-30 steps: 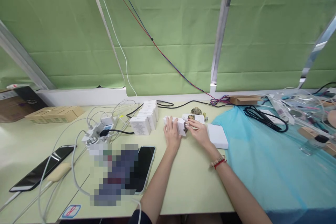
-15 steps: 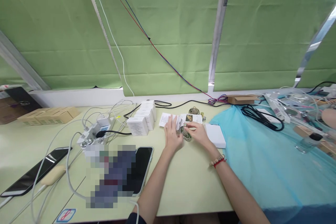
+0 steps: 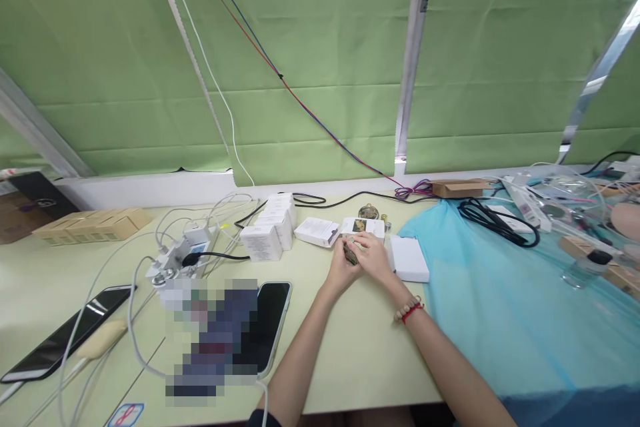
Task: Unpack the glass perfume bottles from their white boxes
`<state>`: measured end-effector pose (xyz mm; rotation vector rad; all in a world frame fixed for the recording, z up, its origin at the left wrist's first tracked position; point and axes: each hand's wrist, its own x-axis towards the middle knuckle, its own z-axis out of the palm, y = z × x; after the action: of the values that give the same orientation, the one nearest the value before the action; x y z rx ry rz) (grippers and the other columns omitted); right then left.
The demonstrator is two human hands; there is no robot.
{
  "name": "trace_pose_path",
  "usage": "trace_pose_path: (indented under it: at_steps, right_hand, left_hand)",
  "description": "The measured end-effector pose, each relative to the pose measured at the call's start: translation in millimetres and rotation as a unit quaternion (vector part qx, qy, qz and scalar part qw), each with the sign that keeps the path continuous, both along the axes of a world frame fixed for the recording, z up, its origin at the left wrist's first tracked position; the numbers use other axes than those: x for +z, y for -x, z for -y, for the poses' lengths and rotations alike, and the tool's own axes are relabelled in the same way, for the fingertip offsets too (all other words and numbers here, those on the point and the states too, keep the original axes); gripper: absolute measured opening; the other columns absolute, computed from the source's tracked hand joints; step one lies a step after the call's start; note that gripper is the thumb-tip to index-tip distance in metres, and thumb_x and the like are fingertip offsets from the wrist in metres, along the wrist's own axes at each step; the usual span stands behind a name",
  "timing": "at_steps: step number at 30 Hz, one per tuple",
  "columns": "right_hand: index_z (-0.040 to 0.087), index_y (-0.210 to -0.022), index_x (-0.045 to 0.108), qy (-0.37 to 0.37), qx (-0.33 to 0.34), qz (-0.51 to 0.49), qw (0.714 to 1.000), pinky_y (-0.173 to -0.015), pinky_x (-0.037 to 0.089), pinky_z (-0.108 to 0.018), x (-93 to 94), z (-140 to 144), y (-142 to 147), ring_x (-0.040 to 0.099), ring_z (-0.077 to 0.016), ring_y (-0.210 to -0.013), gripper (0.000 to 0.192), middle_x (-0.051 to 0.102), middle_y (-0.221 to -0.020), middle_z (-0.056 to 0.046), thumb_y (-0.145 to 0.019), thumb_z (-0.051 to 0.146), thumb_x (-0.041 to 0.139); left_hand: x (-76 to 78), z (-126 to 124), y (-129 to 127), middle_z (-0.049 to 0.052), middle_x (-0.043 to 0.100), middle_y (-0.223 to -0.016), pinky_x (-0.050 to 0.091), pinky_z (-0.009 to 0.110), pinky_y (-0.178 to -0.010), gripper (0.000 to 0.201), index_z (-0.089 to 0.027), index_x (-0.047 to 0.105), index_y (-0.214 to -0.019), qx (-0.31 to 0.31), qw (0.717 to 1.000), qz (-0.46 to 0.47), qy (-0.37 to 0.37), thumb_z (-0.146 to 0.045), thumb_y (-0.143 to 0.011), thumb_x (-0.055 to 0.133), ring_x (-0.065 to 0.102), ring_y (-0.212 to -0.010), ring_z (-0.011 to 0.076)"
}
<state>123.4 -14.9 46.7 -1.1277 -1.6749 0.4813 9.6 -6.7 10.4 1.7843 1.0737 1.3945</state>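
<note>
My left hand (image 3: 341, 273) is closed round a small glass bottle (image 3: 351, 254), dark and rounded, mostly covered by my fingers. Over the bottle's top my right hand (image 3: 373, 257) is curled, fingertips pinched on its upper end. Just left of the hands a white carton (image 3: 317, 232) lies flat on the table. Behind them is a white box with a gold picture (image 3: 363, 223). A similar round, ornate glass bottle (image 3: 369, 211) stands behind that box, with small caps (image 3: 385, 218) beside it. To the right of my right hand lies a plain white box (image 3: 409, 258).
Several white boxes (image 3: 270, 227) are grouped to the left. A phone (image 3: 275, 320), a tablet (image 3: 70, 330) and a power strip with cables (image 3: 175, 257) occupy the left side. Blue sheeting (image 3: 500, 307) covers the right, bearing black cable (image 3: 500, 223) and a clear bottle (image 3: 586, 270).
My left hand has let go of the white carton, which now lies flat at the left. It has moved right to grip the glass bottle with my right hand.
</note>
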Motion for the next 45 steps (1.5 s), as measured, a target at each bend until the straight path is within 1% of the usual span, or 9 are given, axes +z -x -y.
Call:
trace_pose_path:
  at_steps: [5,9,14,20,22,26,30,39,45]
  right_hand:
    - [0.020,-0.096,0.069,0.040,0.109,-0.084,0.990,-0.074,0.052,-0.029,1.9,-5,-6,0.059,-0.0182,-0.096,0.025,0.064,-0.102,-0.008,-0.081,0.031,0.052]
    - [0.019,-0.112,0.063,0.069,0.091,-0.146,0.983,-0.082,0.052,-0.034,5.6,-3,-1,0.065,-0.0178,-0.085,0.039,0.069,-0.092,-0.006,-0.074,0.026,0.058]
    - [0.020,-0.089,0.070,0.043,0.069,-0.139,0.987,-0.090,0.049,-0.040,4.7,2,12,0.064,-0.0218,-0.094,0.021,0.070,-0.097,-0.007,-0.077,0.028,0.055]
    - [0.019,-0.112,0.061,0.095,0.163,-0.182,0.965,-0.088,0.050,-0.035,5.8,-3,2,0.064,-0.0183,-0.096,0.036,0.070,-0.100,-0.006,-0.079,0.031,0.053]
    - [0.018,-0.116,0.059,0.125,0.190,-0.200,0.953,-0.086,0.051,-0.034,5.7,-6,-4,0.064,-0.0187,-0.097,0.041,0.070,-0.101,-0.007,-0.079,0.036,0.054]
    - [0.015,-0.100,0.067,0.142,0.130,-0.209,0.959,-0.081,0.052,-0.036,4.8,-9,-10,0.066,-0.0216,-0.089,0.038,0.071,-0.096,-0.010,-0.074,0.041,0.061]
    - [0.016,-0.085,0.071,0.088,0.059,-0.142,0.984,-0.075,0.052,-0.034,6.1,-7,-12,0.065,-0.0205,-0.080,0.029,0.070,-0.089,-0.009,-0.067,0.039,0.068]
    - [0.019,-0.097,0.069,0.032,-0.007,-0.109,0.994,-0.074,0.051,-0.032,9.0,2,0,0.063,-0.0190,-0.081,0.032,0.067,-0.094,-0.008,-0.068,0.034,0.067]
    - [0.020,-0.094,0.061,0.028,-0.014,-0.114,0.993,-0.075,0.051,-0.033,9.8,2,2,0.062,-0.0176,-0.080,0.025,0.067,-0.090,-0.005,-0.071,0.028,0.059]
  left_hand:
    - [3.0,3,-2,0.009,0.055,-0.107,0.043,0.037,-0.087,0.050,-0.017,0.043,-0.104,-0.011,1.000,0.013,0.020,-0.023,-0.061,0.069,0.055,-0.099,0.0207]
    - [-0.9,0,-3,0.011,0.055,-0.110,0.042,0.040,-0.090,0.053,-0.017,0.043,-0.104,0.002,1.000,0.006,0.013,-0.021,-0.059,0.069,0.055,-0.103,0.0225]
    - [-4.0,-5,1,0.010,0.056,-0.104,0.044,0.040,-0.088,0.053,-0.015,0.048,-0.104,0.062,0.998,-0.006,-0.007,-0.020,-0.056,0.071,0.056,-0.100,0.0243]
    - [10.1,0,21,0.010,0.055,-0.120,0.040,0.039,-0.097,0.068,-0.018,0.048,-0.116,-0.086,0.995,-0.048,-0.003,-0.019,-0.055,0.076,0.051,-0.113,0.0242]
    - [13.4,0,26,0.009,0.058,-0.117,0.043,0.038,-0.094,0.063,-0.019,0.051,-0.114,-0.097,0.994,-0.052,0.022,-0.015,-0.055,0.075,0.054,-0.110,0.0235]
    - [12.9,-4,30,0.009,0.061,-0.111,0.046,0.037,-0.089,0.056,-0.018,0.055,-0.109,-0.073,0.994,-0.065,0.053,-0.013,-0.056,0.074,0.058,-0.103,0.0230]
    - [14.7,-4,28,0.007,0.063,-0.108,0.046,0.036,-0.088,0.053,-0.020,0.057,-0.107,-0.058,0.994,-0.094,0.026,-0.014,-0.057,0.074,0.058,-0.101,0.0220]
    - [17.6,4,2,0.006,0.067,-0.098,0.047,0.034,-0.085,0.024,-0.016,0.060,-0.092,0.000,1.000,0.009,0.028,-0.016,-0.068,0.060,0.061,-0.094,0.0197]
    - [19.0,3,4,0.004,0.066,-0.089,0.047,0.030,-0.078,0.022,-0.016,0.062,-0.089,-0.017,0.999,-0.026,0.022,-0.014,-0.069,0.055,0.061,-0.085,0.0172]
